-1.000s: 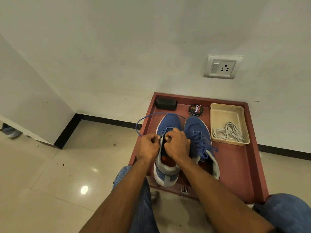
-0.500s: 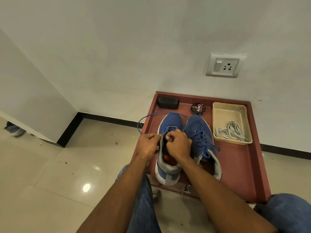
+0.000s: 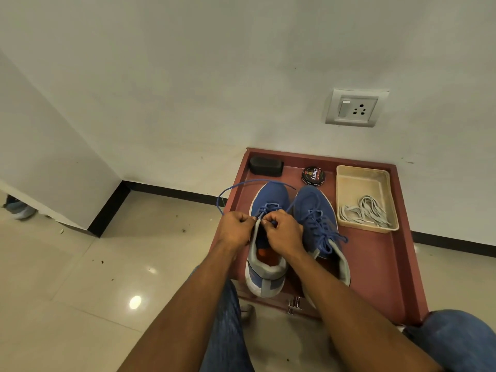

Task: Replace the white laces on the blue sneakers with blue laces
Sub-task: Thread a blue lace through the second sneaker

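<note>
Both hands are working at the eyelets of the left blue sneaker on the red table. The left hand is pinching the blue lace, which is looping out beyond that grip; the right hand is pinching lace at the tongue. Just right of that grip the right sneaker is sitting laced in blue. Farther right, white laces are lying in a beige tray

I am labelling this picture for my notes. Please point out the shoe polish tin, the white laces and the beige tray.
shoe polish tin (image 3: 313, 176), head view, middle of its lid.
white laces (image 3: 365, 213), head view, middle of the bundle.
beige tray (image 3: 358, 183), head view, bare floor of the tray.
</note>
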